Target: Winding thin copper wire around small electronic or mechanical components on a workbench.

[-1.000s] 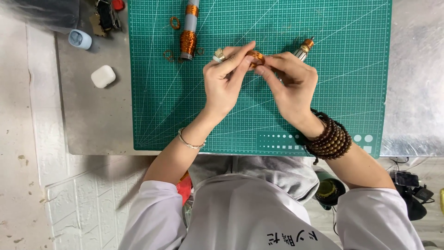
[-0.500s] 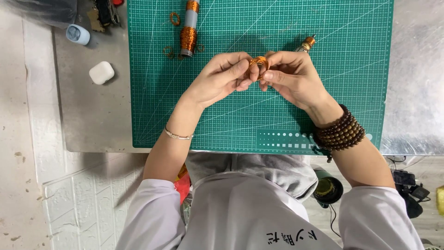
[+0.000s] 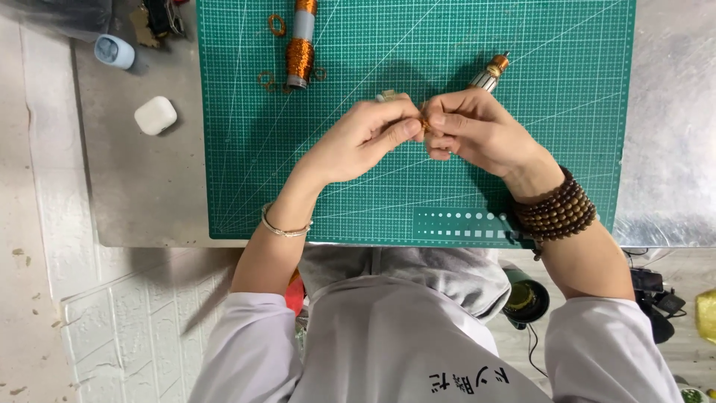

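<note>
Drawn closer together since the earlier frame: left hand [image 3: 365,138] and right hand [image 3: 477,133], fingers of both pinched on a small copper wire piece [image 3: 424,124] above the green cutting mat [image 3: 567,149]. Farther left, a copper wire spool [image 3: 300,46]; on the bench [image 3: 127,186], a white case [image 3: 155,115].

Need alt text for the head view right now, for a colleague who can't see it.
Both hands, left hand and right hand, meet over a green cutting mat, pinching a small copper piece between fingertips. A spool of copper wire lies beyond them.
</note>
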